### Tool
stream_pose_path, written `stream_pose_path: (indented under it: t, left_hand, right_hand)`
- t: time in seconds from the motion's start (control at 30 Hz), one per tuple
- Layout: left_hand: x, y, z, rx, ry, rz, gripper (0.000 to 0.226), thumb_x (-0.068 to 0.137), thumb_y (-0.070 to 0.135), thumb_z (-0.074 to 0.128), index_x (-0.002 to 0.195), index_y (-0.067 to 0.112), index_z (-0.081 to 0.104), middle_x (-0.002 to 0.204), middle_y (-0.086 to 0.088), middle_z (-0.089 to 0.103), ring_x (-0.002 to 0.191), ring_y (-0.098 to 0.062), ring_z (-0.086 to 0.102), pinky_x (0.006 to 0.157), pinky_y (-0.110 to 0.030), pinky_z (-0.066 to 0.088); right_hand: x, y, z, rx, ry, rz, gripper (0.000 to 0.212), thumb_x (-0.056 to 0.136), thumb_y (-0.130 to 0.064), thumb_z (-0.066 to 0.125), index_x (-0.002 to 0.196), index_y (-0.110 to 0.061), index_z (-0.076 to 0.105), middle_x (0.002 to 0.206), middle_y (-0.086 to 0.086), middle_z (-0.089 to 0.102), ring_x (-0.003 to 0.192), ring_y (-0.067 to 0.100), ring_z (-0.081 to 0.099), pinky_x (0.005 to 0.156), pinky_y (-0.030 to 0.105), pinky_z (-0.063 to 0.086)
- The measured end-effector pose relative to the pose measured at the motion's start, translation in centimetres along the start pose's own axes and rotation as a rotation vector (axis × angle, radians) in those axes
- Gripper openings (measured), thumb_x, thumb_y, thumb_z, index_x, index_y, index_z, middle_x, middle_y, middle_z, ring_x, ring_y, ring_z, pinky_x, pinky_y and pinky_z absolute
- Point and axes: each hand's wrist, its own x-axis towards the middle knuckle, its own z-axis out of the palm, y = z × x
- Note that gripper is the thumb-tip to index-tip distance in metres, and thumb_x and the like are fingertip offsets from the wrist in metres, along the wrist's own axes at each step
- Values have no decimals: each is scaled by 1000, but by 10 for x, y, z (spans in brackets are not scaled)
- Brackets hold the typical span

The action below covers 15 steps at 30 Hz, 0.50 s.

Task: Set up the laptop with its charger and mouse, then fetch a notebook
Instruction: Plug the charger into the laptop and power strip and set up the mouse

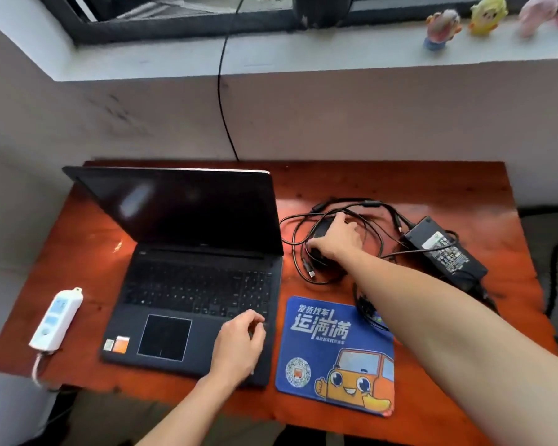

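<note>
Looks like the mouse step. Right hand (339,239) down in the messy black cables (368,203), toward the back of the table (400,181) and right of the middle, thumb and fingers curled round a dark round thing there. Most likely the mouse (322,227), though mostly hidden under the hand. Cannot tell which way the mouse points.

Left hand (239,339) resting on the laptop (194,284) at its front right corner, fingers loosely curled, holding nothing.

Laptop open, left of the middle of the table, its front close to the table's front edge. Long side running left to right, along that edge. Keys toward the person, dark screen tipped back toward the back edge.

Charger (445,249) lying flat near the right edge, label up. Long side on a slant, from the back middle toward the front right corner. Cannot tell where its cords end. White power strip (57,317) well apart from it, by the left edge near the front left corner, long side running front to back with a small lean.

Next, probably: lift the mouse free of the loops without dragging the charger along, then set it on the blue mouse pad (322,349), just right of the laptop by the front edge. After that, pick up the small plug (311,273) lying just behind the pad, maybe the mouse's own, and push it into the laptop's side. Charger and notebook yet to come. No notebook in sight.
</note>
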Motion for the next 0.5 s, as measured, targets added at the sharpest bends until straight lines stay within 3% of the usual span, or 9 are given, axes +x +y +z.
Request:
stream_pose_path:
  t: [0.1,0.23,0.3,0.43,0.5]
  left_hand:
    - [1,-8,-8,5,-36,-22,9,87,21,58,90,24,67,68,6,65,67,-12,60,66,-30,47]
    - [28,6,-17,-44,-54,-16,10,86,18,58,89,23,67,78,5,67,76,-16,61,70,-31,49]
    - [43,23,-18,-124,-101,-25,10,87,15,58,87,18,67,79,1,68,75,-16,61,70,-31,50]
    - [69,70,-12,-450,-183,-133,12,91,11,55,84,10,65,75,-10,66,61,-18,59,49,-23,46]
    - [76,89,-8,-526,-222,-164,13,93,12,53,88,6,63,74,-12,64,55,-17,57,45,-21,43]
  right_hand:
    - [-12,17,-14,98,6,23,90,62,-53,77,132,-10,40,129,18,57,118,34,56,93,37,45]
    - [-41,37,-58,465,-24,-23,70,65,-35,81,124,-8,56,119,9,63,104,23,60,88,32,47]
    - [-70,47,-83,576,-77,-107,77,54,-30,81,126,-13,56,117,6,63,102,19,61,85,30,48]
    - [-129,82,-93,614,-240,-210,71,47,-19,74,116,-30,59,113,6,65,93,11,62,80,18,51]
    - [-146,99,-85,517,-111,-158,72,51,-21,79,119,-30,56,108,-3,63,97,12,61,82,17,48]
